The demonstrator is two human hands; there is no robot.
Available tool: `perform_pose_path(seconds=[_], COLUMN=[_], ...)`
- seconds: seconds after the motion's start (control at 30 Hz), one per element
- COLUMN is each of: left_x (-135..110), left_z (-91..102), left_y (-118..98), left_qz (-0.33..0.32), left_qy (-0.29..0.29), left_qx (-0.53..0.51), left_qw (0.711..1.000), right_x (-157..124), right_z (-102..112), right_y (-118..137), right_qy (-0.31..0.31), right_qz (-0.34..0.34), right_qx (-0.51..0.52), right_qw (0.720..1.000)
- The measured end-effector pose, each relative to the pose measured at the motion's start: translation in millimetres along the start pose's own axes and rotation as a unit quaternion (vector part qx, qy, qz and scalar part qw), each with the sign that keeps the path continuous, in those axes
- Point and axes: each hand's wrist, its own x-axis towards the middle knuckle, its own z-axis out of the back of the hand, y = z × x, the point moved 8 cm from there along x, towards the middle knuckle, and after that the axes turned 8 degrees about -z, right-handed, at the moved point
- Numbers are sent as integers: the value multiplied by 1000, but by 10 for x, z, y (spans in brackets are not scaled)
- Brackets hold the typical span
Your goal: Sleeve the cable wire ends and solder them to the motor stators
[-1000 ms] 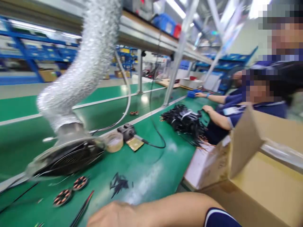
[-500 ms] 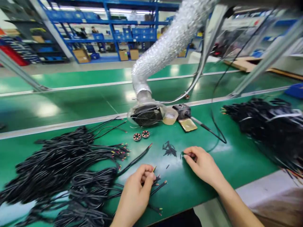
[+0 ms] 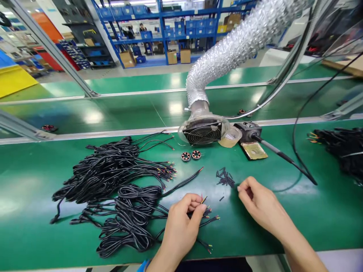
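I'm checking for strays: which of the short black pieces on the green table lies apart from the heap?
The single piece on the wearer's side of the heap: bare green tabletop separates it from the others, which lie bunched together.

A worker's left hand and right hand are bare, a sliver of bright blue sleeve or band edges the left forearm, and dark clothing shows below.

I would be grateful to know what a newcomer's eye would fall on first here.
The shiny silver duct would probably catch the eye first, slanting down from the upper right. Next might come the coiled black cables heaped on the green bench, left of the left hand, which pinches coloured wire ends.
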Motion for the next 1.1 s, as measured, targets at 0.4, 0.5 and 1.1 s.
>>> perform_pose_path(seconds=[0.4, 0.5, 1.1], left_x=[-39, -30, 14], left_z=[-9, -4, -13], left_y=[43, 67, 70], left_qz=[1, 8, 6], left_qy=[-10, 0, 28], left_qx=[-42, -63, -101], left_qw=[999, 998, 994], right_x=[-7, -26, -194], right_z=[13, -19, -394], right_y=[-84, -29, 705], right_qy=[-36, -13, 35], right_qz=[19, 40, 7], right_qx=[-121, -88, 497], right_qw=[992, 995, 867])
